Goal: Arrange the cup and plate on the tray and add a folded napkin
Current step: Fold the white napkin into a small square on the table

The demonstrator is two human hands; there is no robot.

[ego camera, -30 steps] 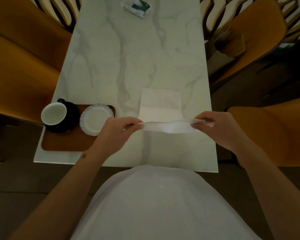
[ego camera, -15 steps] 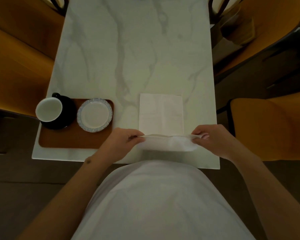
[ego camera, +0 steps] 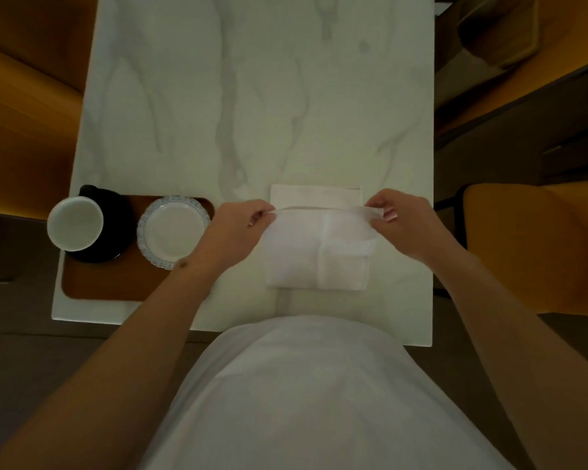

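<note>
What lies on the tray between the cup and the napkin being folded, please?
The small plate sits there on the tray, right of the cup; the left hand also crosses before the napkin, in the head view.

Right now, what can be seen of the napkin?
The napkin is white, thin and soft-looking, like paper, with a faint vertical crease down its middle. It is mid-fold: the left hand and right hand each pinch one end of its lifted edge, while the far strip lies flat on the marble table. It sits at the near edge, right of the wooden tray, apart from it.
</note>
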